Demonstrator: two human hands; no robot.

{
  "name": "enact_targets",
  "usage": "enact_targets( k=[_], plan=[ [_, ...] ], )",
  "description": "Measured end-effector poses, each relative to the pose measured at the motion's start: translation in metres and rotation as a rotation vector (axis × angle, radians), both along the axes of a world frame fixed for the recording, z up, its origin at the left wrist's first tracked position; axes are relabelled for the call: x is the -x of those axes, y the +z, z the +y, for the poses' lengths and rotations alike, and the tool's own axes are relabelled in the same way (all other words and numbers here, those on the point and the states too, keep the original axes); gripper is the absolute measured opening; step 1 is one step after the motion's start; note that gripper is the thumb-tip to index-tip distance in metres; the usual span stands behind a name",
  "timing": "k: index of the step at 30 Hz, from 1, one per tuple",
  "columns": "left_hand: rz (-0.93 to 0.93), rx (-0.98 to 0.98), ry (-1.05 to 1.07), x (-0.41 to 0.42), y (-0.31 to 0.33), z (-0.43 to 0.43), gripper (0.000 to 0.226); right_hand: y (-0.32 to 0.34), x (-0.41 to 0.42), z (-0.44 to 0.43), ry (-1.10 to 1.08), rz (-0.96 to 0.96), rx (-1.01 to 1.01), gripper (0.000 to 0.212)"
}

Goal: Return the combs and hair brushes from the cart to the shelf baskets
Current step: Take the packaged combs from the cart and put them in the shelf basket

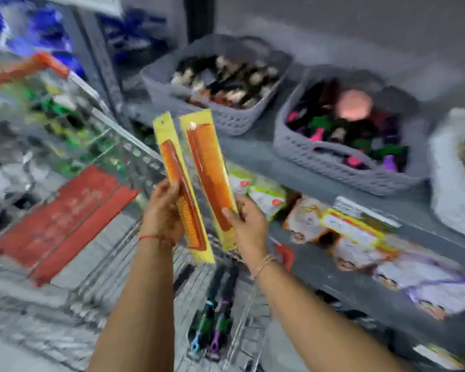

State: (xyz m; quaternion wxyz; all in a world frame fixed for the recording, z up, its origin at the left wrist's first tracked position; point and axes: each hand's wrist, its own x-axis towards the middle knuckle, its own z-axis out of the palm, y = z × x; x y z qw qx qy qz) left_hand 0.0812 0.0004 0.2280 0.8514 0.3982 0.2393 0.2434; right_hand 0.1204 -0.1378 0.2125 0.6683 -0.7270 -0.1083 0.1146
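My left hand (163, 210) grips an orange tail comb (172, 162) in a yellow packet, held upright above the wire cart (97, 280). My right hand (246, 224) grips a second, wider orange comb (207, 167) in a yellow packet right beside it. Two hair brushes (216, 310) with green and purple bands lie in the cart below my wrists. On the grey shelf (253, 154) stand two grey baskets: one (226, 116) with dark and beige hair clips, one (333, 162) with coloured clips. A white basket (451, 189) at the right edge holds something orange and yellow. The picture is blurred.
A red flap (65, 224) lies across the cart's child seat. Green and mixed goods fill the cart's far part (65, 124). Packaged items (360, 232) line the lower shelf at right. Blue goods hang at upper left (38, 30).
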Motion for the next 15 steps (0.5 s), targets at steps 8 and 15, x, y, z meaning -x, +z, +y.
enact_targets(
  k=[8, 15],
  plan=[
    [-0.173, -0.471, -0.206, -0.114, 0.162, -0.162, 0.042, 0.158, -0.043, -0.155, -0.598, -0.366, -0.110, 0.031],
    [-0.063, -0.478, -0.683, -0.176, 0.199, -0.315, 0.024, 0.191, -0.095, -0.315, -0.764, -0.291, 0.149, 0.030]
  ],
)
